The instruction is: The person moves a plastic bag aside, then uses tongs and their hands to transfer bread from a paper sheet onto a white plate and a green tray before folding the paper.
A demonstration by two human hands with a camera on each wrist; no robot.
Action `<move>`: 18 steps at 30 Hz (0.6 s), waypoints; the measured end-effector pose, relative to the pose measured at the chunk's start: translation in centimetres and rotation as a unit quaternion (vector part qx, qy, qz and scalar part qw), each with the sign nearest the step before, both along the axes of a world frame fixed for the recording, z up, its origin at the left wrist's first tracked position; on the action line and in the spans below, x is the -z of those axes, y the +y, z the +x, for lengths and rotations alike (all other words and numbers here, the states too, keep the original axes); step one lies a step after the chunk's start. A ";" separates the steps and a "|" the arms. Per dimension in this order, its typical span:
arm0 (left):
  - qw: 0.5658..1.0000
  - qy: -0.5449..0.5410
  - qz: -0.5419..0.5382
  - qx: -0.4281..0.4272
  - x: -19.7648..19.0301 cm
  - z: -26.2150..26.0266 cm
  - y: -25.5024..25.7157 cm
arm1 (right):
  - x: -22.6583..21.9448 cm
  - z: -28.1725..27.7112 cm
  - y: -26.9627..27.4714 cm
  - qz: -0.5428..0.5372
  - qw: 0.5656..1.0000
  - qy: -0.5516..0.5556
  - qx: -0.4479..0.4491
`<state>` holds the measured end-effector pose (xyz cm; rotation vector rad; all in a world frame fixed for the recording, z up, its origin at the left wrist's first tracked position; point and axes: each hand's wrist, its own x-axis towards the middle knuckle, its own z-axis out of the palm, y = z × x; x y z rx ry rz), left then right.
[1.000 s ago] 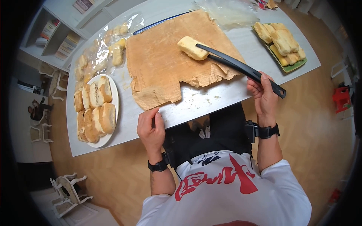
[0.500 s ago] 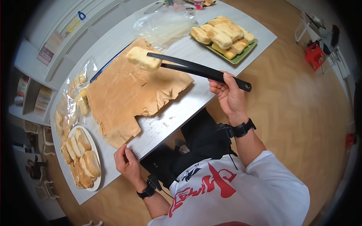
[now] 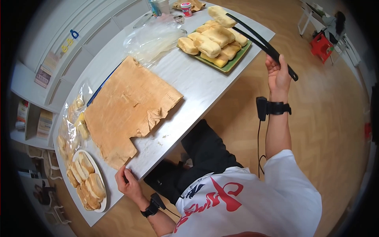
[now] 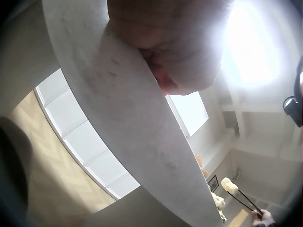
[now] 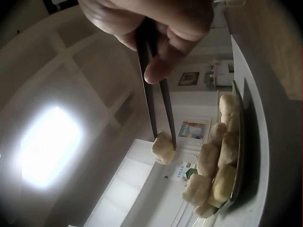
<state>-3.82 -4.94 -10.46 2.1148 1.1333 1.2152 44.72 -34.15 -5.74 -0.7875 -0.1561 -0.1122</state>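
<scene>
Black tongs [image 3: 265, 44] are gripped in my right hand [image 3: 279, 75]. Their tips pinch a pale bread roll [image 3: 220, 16] held over the far side of a green plate [image 3: 226, 68]. Stacked on that plate are several similar rolls [image 3: 208, 46]; the right wrist view shows the pinched roll [image 5: 163, 147] beside the pile. My left hand [image 3: 129, 185] rests at the near table edge with loosely curled fingers, by the corner of a torn brown paper sheet [image 3: 126, 106]. Its fingertips are partly hidden in the left wrist view.
A white oval plate [image 3: 103, 201] of browned, split rolls lies at the left. Behind it is a clear bag [image 3: 70, 138] with more rolls. Clear plastic bags [image 3: 150, 39], a small red-and-white cup [image 3: 186, 9] and crumpled brown paper [image 3: 195, 4] are at the back. A person sits at far right.
My right hand has carried the roll in the tongs from over the brown paper to over the green plate. The head view has turned right. My left hand stays by the paper corner.
</scene>
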 end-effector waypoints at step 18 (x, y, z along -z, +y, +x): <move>0.999 0.029 0.016 -0.006 0.6 0.0 0.6 | 1.6 7.5 -2.9 -0.101 0.994 -0.019 0.030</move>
